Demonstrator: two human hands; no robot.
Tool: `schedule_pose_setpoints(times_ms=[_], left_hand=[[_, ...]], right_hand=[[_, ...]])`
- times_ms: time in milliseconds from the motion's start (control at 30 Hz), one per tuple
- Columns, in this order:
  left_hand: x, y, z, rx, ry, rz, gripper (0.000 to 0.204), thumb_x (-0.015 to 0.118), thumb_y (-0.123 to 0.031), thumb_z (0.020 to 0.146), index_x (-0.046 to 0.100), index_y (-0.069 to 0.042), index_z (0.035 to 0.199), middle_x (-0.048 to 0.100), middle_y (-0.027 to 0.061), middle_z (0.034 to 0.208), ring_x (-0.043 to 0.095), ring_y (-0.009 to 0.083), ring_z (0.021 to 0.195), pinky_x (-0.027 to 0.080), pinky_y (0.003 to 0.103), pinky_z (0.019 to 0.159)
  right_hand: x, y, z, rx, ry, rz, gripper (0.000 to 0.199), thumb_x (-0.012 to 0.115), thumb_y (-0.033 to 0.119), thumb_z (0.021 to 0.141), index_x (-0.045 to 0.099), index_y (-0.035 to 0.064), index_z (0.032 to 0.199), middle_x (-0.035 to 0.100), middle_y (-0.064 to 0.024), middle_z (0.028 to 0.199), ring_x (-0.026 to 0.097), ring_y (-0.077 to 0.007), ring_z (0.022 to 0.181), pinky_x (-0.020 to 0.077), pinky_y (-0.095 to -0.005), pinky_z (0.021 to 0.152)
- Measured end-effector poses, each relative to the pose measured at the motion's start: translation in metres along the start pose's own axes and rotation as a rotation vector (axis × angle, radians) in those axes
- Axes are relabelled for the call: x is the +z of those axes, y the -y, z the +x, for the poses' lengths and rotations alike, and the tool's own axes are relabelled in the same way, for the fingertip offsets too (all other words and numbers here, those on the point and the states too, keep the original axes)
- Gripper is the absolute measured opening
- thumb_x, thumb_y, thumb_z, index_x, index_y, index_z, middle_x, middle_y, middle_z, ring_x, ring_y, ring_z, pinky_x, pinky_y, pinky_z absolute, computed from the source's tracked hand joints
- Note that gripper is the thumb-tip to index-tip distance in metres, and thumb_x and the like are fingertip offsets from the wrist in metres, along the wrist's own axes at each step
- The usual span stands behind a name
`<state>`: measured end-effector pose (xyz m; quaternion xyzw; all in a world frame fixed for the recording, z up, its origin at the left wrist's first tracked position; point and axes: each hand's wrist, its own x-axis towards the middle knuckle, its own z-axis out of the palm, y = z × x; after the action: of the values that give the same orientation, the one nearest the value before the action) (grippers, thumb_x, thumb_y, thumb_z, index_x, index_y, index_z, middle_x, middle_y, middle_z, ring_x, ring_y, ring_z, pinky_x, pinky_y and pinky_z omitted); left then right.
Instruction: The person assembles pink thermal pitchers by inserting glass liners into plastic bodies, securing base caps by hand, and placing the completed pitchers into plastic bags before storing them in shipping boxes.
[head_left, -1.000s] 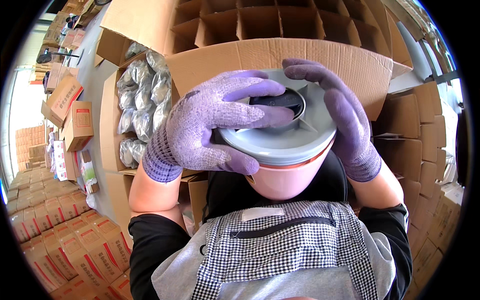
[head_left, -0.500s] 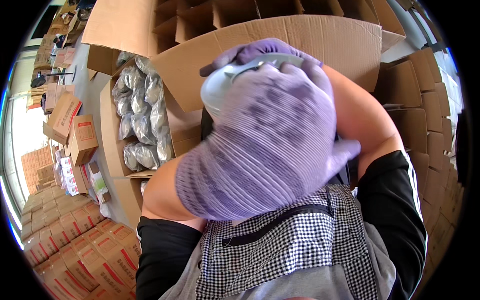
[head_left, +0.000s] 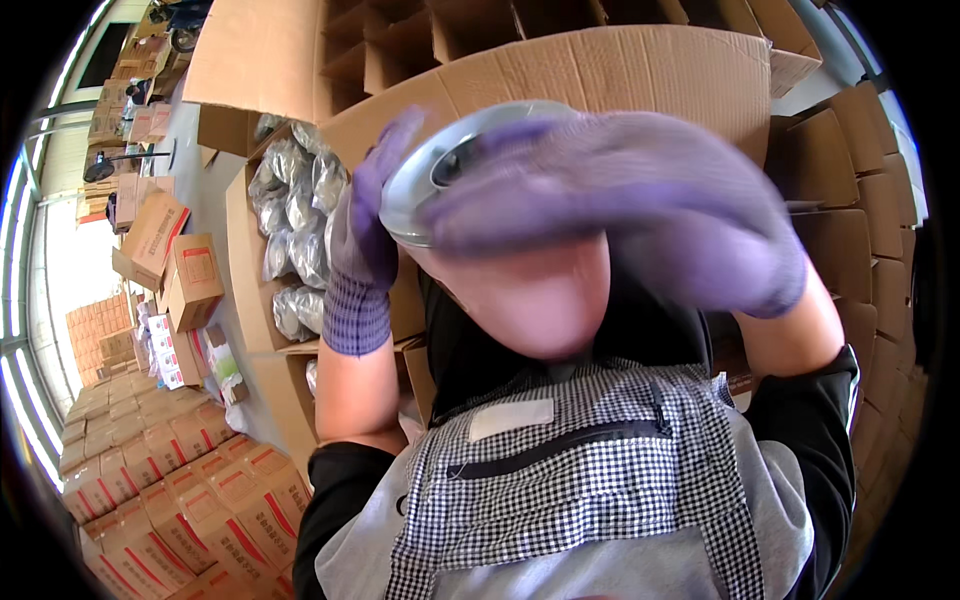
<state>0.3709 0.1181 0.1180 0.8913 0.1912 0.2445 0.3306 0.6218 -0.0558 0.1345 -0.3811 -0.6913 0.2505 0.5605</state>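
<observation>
Near carton flap (head_left: pixel 650 85): left hand (head_left: pixel 365 225) at tub's (head_left: pixel 535 300) edge, right hand (head_left: pixel 670 200) across.

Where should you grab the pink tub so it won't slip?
Probably high on the pink tub, just under the lid, coming from left and right at once. It's rounded and narrows toward the bottom, so a low grip might slide off, while near the lid it's wider.

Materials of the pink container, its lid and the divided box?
Pink container: probably plastic, smooth with soft sheen; motion blur leaves it open.
Lid: likely moulded plastic, grey-blue, satin; even colour, soft highlights.
Divided box: corrugated cardboard, matt brown; fine ridges show.
</observation>
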Motion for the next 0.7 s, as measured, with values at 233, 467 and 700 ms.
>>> schedule_pose_setpoints(times_ms=[233,467,700], left_hand=[[0.002,-0.014,0.019,0.179,0.150,0.114,0.068,0.024,-0.044,0.110,0.053,0.006,0.146,0.056,0.0203,0.149,0.044,0.0398,0.146,0.025,0.047,0.125],[-0.013,-0.021,0.020,0.129,0.154,0.059,0.068,0.027,-0.047,0.110,0.042,0.003,0.155,0.048,0.0195,0.157,0.037,0.0365,0.151,0.019,0.045,0.128],[-0.021,-0.027,0.019,0.152,0.163,0.000,0.070,0.035,-0.055,0.106,0.046,-0.007,0.156,0.046,0.0148,0.160,0.030,0.0353,0.155,0.011,0.049,0.128]], right_hand=[[0.015,-0.012,-0.004,0.168,-0.150,0.192,0.045,0.051,0.035,0.108,0.068,-0.0022,0.127,0.071,-0.0184,0.124,0.066,-0.0267,0.116,0.0459,-0.0392,0.106],[0.011,-0.013,0.002,-0.001,-0.001,0.030,0.055,0.038,0.041,0.110,0.065,-0.0011,0.135,0.068,-0.0198,0.133,0.062,-0.0323,0.127,0.0366,-0.0437,0.119],[0.007,-0.011,0.013,-0.021,0.036,-0.039,0.048,0.042,0.034,0.110,0.067,-0.0005,0.133,0.072,-0.0183,0.124,0.065,-0.0273,0.123,0.0450,-0.0395,0.112]])
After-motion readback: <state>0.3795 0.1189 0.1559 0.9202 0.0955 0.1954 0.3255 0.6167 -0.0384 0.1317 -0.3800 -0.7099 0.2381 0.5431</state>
